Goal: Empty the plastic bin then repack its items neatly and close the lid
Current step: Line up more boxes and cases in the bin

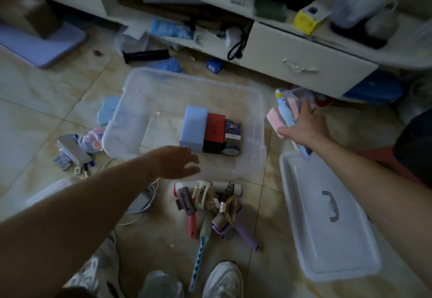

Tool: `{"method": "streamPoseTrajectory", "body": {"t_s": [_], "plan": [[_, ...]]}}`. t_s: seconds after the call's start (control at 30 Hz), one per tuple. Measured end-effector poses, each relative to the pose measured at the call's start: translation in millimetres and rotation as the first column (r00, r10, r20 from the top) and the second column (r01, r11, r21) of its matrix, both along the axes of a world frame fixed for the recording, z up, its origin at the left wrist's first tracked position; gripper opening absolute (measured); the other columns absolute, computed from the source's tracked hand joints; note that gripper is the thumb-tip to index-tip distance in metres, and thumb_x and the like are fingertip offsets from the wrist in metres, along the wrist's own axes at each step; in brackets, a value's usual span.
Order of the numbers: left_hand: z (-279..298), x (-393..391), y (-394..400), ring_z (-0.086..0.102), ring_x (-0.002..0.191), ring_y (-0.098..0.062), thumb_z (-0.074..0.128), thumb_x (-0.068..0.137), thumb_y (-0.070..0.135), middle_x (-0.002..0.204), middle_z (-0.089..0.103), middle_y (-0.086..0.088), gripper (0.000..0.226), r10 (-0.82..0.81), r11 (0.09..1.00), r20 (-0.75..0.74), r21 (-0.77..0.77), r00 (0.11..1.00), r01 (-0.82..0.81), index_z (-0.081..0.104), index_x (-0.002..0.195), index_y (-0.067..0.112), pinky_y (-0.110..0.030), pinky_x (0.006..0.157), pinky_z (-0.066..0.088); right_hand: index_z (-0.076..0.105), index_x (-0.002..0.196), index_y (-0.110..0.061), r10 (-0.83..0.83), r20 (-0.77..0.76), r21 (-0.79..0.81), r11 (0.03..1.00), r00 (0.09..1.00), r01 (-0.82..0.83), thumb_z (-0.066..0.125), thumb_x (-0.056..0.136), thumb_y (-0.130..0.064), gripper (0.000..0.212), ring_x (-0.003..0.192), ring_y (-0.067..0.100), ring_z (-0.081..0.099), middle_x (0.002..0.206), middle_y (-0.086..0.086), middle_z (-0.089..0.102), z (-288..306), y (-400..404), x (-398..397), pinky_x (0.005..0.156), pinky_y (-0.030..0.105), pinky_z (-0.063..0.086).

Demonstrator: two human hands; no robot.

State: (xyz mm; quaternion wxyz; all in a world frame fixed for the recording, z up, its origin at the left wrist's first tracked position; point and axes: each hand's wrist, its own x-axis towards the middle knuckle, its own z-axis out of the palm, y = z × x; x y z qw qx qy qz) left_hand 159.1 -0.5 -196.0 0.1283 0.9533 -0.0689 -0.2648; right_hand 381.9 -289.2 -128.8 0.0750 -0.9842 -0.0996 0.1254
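The clear plastic bin (131, 110) stands on the tiled floor. Inside, near its front right, sit a light blue box (194, 127), a red and black box (215, 131), a small dark box (232, 129) and a tape roll (231, 150). My left hand (180, 162) hovers over the bin's front rim, fingers spread, holding nothing. My right hand (306, 122), right of the bin, grips a bundle: a pink cloth and a blue toothbrush-like item in clear wrap (284, 115). The white lid (327, 223) with a grey handle lies on the floor at the right.
Hair clips, brushes and lint rollers (210, 204) lie in a pile in front of the bin. Small packets and a charger (77, 150) lie to its left, white cables (142, 201) near my left arm. A cluttered cabinet with a drawer (304, 63) stands behind. My shoes (224, 279) are below.
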Motion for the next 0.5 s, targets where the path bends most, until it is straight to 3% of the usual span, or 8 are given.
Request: {"method": "streamPoseTrajectory", "body": {"t_s": [0.2, 0.4, 0.5], "plan": [[-4, 15, -78, 0.054, 0.120, -0.027, 0.048, 0.097, 0.051, 0.140, 0.048, -0.010, 0.058, -0.042, 0.994, 0.019, -0.097, 0.999, 0.044, 0.035, 0.146, 0.023, -0.043, 0.098, 0.048, 0.028, 0.134, -0.027, 0.194, 0.004, 0.065, 0.979, 0.981, -0.194, 0.081, 0.062, -0.046, 0.092, 0.119, 0.037, 0.048, 0.130, 0.018, 0.041, 50, 65, -52, 0.082, 0.038, 0.044], [-36, 34, -90, 0.063, 0.104, -0.033, 0.042, 0.101, 0.043, 0.125, 0.059, -0.013, 0.046, -0.144, 0.990, 0.154, 0.013, 0.977, 0.144, 0.034, 0.141, 0.022, -0.043, 0.085, 0.052, 0.030, 0.125, -0.027, 0.341, -0.090, 0.020, 0.940, 0.936, -0.341, 0.082, 0.060, -0.046, 0.085, 0.113, 0.036, 0.047, 0.123, 0.012, 0.040, 9, 131, -51, 0.078, 0.039, 0.044], [-35, 33, -88, 0.064, 0.101, -0.033, 0.044, 0.100, 0.043, 0.121, 0.059, -0.012, 0.045, -0.153, 0.986, 0.197, -0.029, 0.968, 0.162, 0.037, 0.139, 0.021, -0.041, 0.079, 0.049, 0.030, 0.128, -0.026, 0.380, -0.136, 0.038, 0.925, 0.915, -0.378, 0.082, 0.061, -0.048, 0.087, 0.114, 0.038, 0.046, 0.125, 0.014, 0.040, -25, 168, -47, 0.079, 0.039, 0.044]]}}
